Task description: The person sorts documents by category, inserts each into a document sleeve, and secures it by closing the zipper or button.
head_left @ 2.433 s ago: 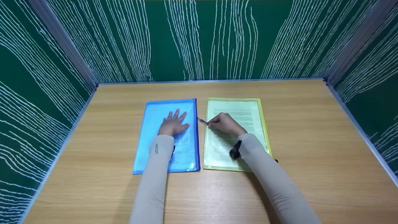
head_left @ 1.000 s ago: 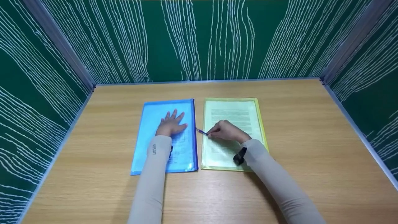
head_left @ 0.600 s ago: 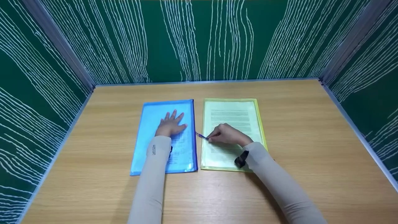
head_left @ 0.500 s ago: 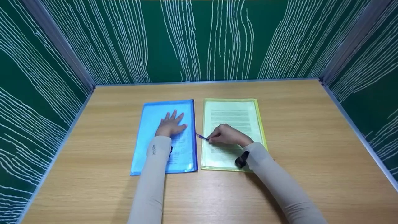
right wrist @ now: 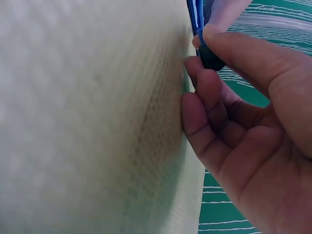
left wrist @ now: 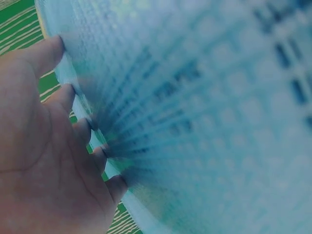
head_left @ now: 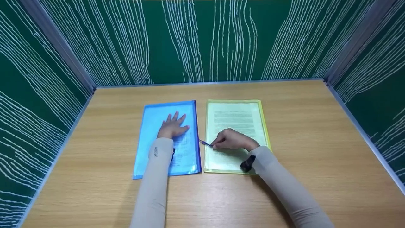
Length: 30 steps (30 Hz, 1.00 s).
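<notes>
A blue mesh zip folder (head_left: 187, 155) with a printed sheet inside lies on the left, its dark blue zipper edge to the right. My left hand (head_left: 172, 128) rests on it, fingers spread; the left wrist view shows the fingertips (left wrist: 68, 92) pressing the mesh surface. Between thumb and index finger, my right hand (head_left: 232, 139) pinches the blue zipper pull (head_left: 205, 143), which stretches from the blue folder's zipper edge. In the right wrist view, the pull's dark end (right wrist: 210, 58) shows at the fingertips. Below that hand lies a yellow-edged zip folder (head_left: 218, 163) holding printed paper.
Both folders lie side by side on a wooden table (head_left: 316, 142), with a narrow gap between them. Green panels (head_left: 278, 38) with white wavy lines stand at the back and sides. A black wrist-worn device (head_left: 247, 164) hangs at the right sleeve.
My right hand has moved down along the blue folder's zipper edge, toward the body, with the zipper pull still pinched. My left hand has stayed spread on the blue folder.
</notes>
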Available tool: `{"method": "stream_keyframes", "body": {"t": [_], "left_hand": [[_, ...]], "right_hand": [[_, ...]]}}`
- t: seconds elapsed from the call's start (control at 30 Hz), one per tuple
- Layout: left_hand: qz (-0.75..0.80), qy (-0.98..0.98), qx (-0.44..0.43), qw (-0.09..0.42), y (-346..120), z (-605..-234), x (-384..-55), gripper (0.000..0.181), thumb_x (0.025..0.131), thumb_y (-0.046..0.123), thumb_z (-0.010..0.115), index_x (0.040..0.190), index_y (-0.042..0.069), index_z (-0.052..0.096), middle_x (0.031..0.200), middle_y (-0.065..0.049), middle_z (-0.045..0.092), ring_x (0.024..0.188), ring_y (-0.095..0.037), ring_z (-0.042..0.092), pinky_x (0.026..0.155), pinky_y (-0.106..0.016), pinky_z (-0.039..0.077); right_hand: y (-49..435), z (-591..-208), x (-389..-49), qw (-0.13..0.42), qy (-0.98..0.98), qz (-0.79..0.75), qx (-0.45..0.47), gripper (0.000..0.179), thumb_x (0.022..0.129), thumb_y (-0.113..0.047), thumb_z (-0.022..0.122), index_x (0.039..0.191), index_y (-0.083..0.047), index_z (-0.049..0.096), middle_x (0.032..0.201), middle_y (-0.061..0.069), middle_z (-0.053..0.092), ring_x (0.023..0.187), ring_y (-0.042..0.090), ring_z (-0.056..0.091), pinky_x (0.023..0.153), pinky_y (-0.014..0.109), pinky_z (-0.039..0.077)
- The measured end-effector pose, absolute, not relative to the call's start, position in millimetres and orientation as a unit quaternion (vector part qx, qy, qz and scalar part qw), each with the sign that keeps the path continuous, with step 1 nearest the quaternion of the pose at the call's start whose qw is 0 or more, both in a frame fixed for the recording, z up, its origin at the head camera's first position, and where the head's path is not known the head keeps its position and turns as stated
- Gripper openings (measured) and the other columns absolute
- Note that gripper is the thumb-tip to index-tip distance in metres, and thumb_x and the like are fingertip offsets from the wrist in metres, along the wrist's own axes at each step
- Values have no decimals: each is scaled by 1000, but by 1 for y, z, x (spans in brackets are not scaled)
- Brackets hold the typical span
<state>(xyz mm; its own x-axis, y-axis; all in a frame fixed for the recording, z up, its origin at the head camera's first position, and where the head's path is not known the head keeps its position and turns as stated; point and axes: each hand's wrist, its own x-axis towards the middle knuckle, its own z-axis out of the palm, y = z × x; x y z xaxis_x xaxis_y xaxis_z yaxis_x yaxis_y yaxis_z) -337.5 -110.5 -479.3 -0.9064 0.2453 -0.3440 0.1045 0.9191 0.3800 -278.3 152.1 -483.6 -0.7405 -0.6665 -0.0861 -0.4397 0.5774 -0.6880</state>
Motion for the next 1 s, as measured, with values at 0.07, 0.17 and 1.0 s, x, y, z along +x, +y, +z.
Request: {"method": "stream_keyframes", "body": {"t": [0.07,0.17,1.0], "left_hand": [[179,960,85,196,-111,-479,-338,68,97,53,41,155,29,14,163,-3,-3,149,-32,-10,119,-55,-2],[182,960,79,198,-111,-479,-338,68,97,53,41,155,29,14,163,-3,-4,149,-31,-11,119,-54,-3],[193,956,79,204,-111,-483,-347,69,97,53,40,155,28,12,163,-5,-6,148,-34,-15,118,-56,-5]], "right_hand": [[152,-484,-277,168,869,-332,-327,16,87,-15,71,100,-8,77,94,6,75,72,1,53,61,14,43],[153,-484,-275,168,865,-333,-334,16,87,-15,71,100,-8,77,93,7,75,72,1,52,61,14,43],[160,-479,-260,208,845,-317,-378,16,87,-15,71,100,-8,77,87,6,73,69,-1,48,59,13,40]]}}
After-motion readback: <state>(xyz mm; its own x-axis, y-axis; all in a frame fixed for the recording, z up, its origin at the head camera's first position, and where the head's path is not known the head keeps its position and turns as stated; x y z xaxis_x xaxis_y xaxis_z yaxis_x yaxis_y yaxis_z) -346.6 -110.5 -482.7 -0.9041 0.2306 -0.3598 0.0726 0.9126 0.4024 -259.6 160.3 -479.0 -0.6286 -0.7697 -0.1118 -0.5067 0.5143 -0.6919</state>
